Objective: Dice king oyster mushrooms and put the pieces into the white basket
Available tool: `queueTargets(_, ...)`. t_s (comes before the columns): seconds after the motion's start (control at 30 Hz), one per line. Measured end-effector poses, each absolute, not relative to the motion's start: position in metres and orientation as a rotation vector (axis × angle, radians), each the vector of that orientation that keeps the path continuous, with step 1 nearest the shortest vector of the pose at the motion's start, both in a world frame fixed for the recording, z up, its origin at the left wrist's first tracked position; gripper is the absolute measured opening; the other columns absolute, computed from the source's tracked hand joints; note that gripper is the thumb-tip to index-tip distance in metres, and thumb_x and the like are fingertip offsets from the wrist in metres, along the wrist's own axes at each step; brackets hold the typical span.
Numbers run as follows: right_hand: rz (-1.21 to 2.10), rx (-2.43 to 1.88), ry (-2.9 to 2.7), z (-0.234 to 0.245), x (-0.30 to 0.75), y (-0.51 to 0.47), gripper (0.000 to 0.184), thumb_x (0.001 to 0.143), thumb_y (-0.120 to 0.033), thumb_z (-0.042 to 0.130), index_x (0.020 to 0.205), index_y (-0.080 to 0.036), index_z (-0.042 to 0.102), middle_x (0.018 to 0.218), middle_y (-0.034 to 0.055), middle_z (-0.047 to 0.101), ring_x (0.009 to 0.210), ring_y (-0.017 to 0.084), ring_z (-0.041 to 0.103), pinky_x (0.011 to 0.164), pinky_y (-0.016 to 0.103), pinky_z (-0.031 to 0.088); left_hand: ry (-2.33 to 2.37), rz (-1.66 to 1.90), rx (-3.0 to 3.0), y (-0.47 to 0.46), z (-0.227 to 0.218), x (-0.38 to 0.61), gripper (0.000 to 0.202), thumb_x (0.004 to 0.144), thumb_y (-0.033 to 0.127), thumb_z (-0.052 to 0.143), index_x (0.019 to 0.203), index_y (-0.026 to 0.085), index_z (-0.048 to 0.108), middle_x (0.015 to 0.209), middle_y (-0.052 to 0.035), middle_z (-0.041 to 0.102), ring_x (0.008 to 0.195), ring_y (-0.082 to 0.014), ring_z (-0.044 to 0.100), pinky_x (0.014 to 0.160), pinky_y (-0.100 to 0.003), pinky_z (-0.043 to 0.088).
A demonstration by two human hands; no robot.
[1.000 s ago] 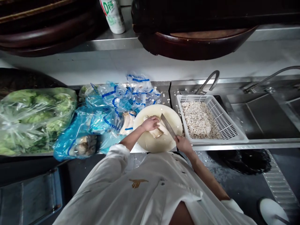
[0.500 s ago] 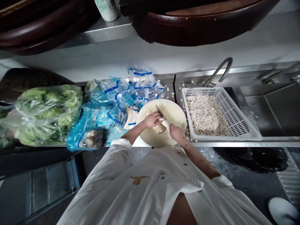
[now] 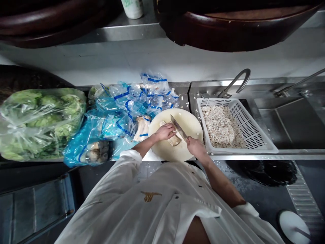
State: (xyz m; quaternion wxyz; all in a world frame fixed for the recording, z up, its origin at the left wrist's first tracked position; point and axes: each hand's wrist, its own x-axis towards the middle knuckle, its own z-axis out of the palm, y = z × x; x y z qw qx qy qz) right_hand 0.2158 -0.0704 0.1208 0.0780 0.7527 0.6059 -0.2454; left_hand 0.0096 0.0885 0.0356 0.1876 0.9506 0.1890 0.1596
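On a round, pale cutting board [image 3: 190, 118] lies a king oyster mushroom [image 3: 174, 140], split into pieces. My left hand [image 3: 166, 131] is closed over it with bent fingers, holding it down. A kitchen knife [image 3: 178, 126] is gripped by its handle in my right hand [image 3: 195, 146]; the blade slants up and left, just beside my left fingertips. Whether its edge touches the mushroom I cannot tell. More whole king oyster mushrooms [image 3: 142, 128] in clear wrap lie left of the board.
Right of the board, a white perforated basket [image 3: 254, 127] holds many small pale mushroom pieces. Crumpled blue-striped bags [image 3: 127, 98] and bagged lettuce [image 3: 45, 118] crowd the left. A faucet [image 3: 240, 81] and sink [image 3: 299, 122] stand at right. A dark wooden vessel [image 3: 236, 32] overhangs the counter.
The knife and my right hand have shifted slightly right, away from my left fingers. My left hand stays on the mushroom. The camera view has also moved a little.
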Motion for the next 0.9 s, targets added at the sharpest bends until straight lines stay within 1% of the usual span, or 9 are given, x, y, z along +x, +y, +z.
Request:
queueTargets(0.07, -0.738, 2.249, 1.795, 0.121, 0.213, -0.071, 0.045, 0.115, -0.038, 0.026, 0.128, -0.016, 0.063, 0.110, 0.0170, 0.077, 0.105, 0.026, 0.076, 0.090, 0.032, 0.050, 0.583, 0.491, 2.669, 0.086, 0.033, 0.009, 0.039, 0.110, 0.046, 0.045, 0.119, 0.021, 0.073, 0.127, -0.0123, 0.069, 0.128, -0.0269, 0.062, 0.113, -0.045, 0.051)
queueTargets(0.17, -0.762, 2.228, 1.752, 0.122, 0.209, -0.067, 0.044, 0.115, -0.036, 0.028, 0.129, -0.014, 0.063, 0.114, 0.0172, 0.077, 0.109, 0.027, 0.075, 0.091, 0.032, 0.050, 0.567, 0.506, 2.670, 0.085, 0.032, 0.009, 0.038, 0.110, 0.047, 0.046, 0.118, 0.021, 0.074, 0.127, -0.0124, 0.070, 0.125, -0.0265, 0.063, 0.113, -0.045, 0.051)
queueTargets(0.3, -0.716, 2.237, 1.786, 0.123, 0.207, -0.064, 0.045, 0.115, -0.038, 0.028, 0.127, -0.016, 0.065, 0.116, 0.0173, 0.077, 0.111, 0.026, 0.074, 0.092, 0.031, 0.049, 0.530, 0.484, 2.672, 0.084, 0.029, 0.006, 0.038, 0.110, 0.046, 0.047, 0.119, 0.021, 0.074, 0.124, -0.0125, 0.071, 0.124, -0.0262, 0.065, 0.110, -0.044, 0.052)
queueTargets(0.47, -0.790, 2.207, 1.739, 0.123, 0.203, -0.065, 0.046, 0.116, -0.037, 0.026, 0.130, -0.015, 0.063, 0.119, 0.0172, 0.077, 0.111, 0.024, 0.074, 0.092, 0.030, 0.048, 0.618, 0.524, 2.654, 0.078, 0.024, 0.004, 0.037, 0.111, 0.042, 0.044, 0.118, 0.022, 0.074, 0.127, -0.0111, 0.071, 0.122, -0.0255, 0.066, 0.110, -0.045, 0.051)
queueTargets(0.6, -0.794, 2.200, 1.785, 0.122, 0.206, -0.066, 0.045, 0.116, -0.039, 0.028, 0.127, -0.016, 0.065, 0.118, 0.0171, 0.077, 0.112, 0.024, 0.074, 0.093, 0.030, 0.048, 0.608, 0.497, 2.658, 0.077, 0.023, 0.004, 0.037, 0.110, 0.041, 0.044, 0.119, 0.022, 0.074, 0.128, -0.0113, 0.071, 0.122, -0.0254, 0.066, 0.108, -0.045, 0.051)
queueTargets(0.77, -0.854, 2.202, 1.788, 0.116, 0.209, -0.064, 0.045, 0.115, -0.036, 0.029, 0.128, -0.014, 0.066, 0.121, 0.0174, 0.077, 0.112, 0.025, 0.074, 0.090, 0.031, 0.049, 0.672, 0.410, 2.668, 0.078, 0.027, 0.006, 0.039, 0.110, 0.037, 0.040, 0.120, 0.022, 0.075, 0.115, -0.0103, 0.074, 0.114, -0.0249, 0.067, 0.105, -0.046, 0.051)
queueTargets(0.83, -0.886, 2.196, 1.794, 0.117, 0.213, -0.060, 0.045, 0.115, -0.035, 0.030, 0.127, -0.013, 0.067, 0.122, 0.0173, 0.077, 0.114, 0.026, 0.073, 0.090, 0.030, 0.048, 0.655, 0.378, 2.675, 0.077, 0.033, 0.004, 0.040, 0.110, 0.037, 0.040, 0.123, 0.023, 0.074, 0.119, -0.0099, 0.074, 0.119, -0.0251, 0.065, 0.108, -0.046, 0.050)
queueTargets(0.9, -0.889, 2.197, 1.825, 0.122, 0.219, -0.059, 0.044, 0.115, -0.035, 0.030, 0.125, -0.013, 0.067, 0.122, 0.0176, 0.077, 0.115, 0.025, 0.073, 0.092, 0.030, 0.048, 0.640, 0.366, 2.683, 0.072, 0.040, -0.003, 0.039, 0.110, 0.041, 0.042, 0.129, 0.025, 0.072, 0.126, -0.0097, 0.072, 0.127, -0.0258, 0.062, 0.113, -0.047, 0.047)
